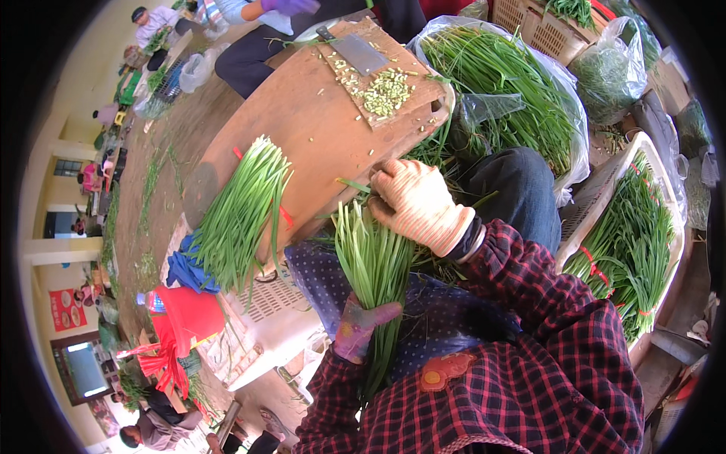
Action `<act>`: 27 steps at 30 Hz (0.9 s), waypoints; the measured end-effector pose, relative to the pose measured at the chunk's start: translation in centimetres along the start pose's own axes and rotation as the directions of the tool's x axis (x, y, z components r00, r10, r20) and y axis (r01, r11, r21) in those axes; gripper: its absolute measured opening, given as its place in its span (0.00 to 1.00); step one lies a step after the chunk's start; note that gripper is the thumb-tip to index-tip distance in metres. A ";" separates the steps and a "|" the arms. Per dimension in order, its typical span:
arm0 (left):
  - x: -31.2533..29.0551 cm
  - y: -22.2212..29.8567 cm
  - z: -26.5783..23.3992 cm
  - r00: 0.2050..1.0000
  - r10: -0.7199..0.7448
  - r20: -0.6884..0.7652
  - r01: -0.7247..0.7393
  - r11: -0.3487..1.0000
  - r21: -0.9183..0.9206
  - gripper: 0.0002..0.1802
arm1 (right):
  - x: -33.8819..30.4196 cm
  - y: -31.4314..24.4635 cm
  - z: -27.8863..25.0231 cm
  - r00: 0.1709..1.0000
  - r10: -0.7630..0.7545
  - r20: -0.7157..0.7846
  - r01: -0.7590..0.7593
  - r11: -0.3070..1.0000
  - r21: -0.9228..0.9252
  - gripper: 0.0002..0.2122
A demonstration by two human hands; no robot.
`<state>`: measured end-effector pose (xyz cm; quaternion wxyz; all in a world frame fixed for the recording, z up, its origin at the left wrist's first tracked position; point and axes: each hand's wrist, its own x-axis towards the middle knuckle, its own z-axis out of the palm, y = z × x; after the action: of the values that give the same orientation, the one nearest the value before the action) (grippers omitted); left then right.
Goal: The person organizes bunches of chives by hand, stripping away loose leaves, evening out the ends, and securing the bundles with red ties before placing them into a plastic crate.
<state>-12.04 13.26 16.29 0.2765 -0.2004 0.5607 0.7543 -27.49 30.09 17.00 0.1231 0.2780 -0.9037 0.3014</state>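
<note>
A loose bunch of green chives (372, 253) is gripped around its lower part by my left hand (363, 327), in a purple patterned glove, above my lap. At the bunch's upper end is my right hand (423, 203), in an orange-and-white striped glove, its fingers curled closed. A single green blade pokes out beside those fingertips; what they pinch is hidden. Left of this, on the brown board table (280, 113), lies another chive bunch (246, 197) with red ties. A blue dotted apron (446, 310) covers my lap.
On the table's far end, a cutting board (389, 121) bears a cleaver (357, 53) and chopped pale stem ends (387, 92). A clear bag of chives (507, 91) stands beyond my knee. At right is a white crate (673, 200) of tied bunches. Red ties (170, 363) hang at lower left.
</note>
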 end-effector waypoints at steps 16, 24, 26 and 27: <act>-2.3 0.6 -2.1 0.991 0.106 -0.081 -0.105 0.994 0.022 0.29 | -3.4 2.5 -4.2 0.947 0.305 0.099 -0.319 0.931 0.177 0.19; -2.3 -1.5 -2.2 0.977 0.194 -0.091 -0.194 0.981 0.007 0.29 | 0.8 -1.2 -0.4 0.956 0.073 0.285 -0.142 0.962 0.231 0.17; -2.5 -1.1 -2.1 0.983 0.157 -0.091 -0.156 0.988 0.018 0.31 | 0.2 0.3 -0.2 0.989 0.138 0.043 -0.144 0.917 0.371 0.17; -2.5 -0.9 -2.0 0.986 0.140 -0.086 -0.139 0.990 0.022 0.33 | 0.2 1.1 -0.3 0.940 0.341 0.024 -0.297 0.782 0.548 0.17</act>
<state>-9.53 11.07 16.61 0.1999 -0.1911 0.5909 0.7578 -28.24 30.92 16.82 0.0208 0.1328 -0.8093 0.5719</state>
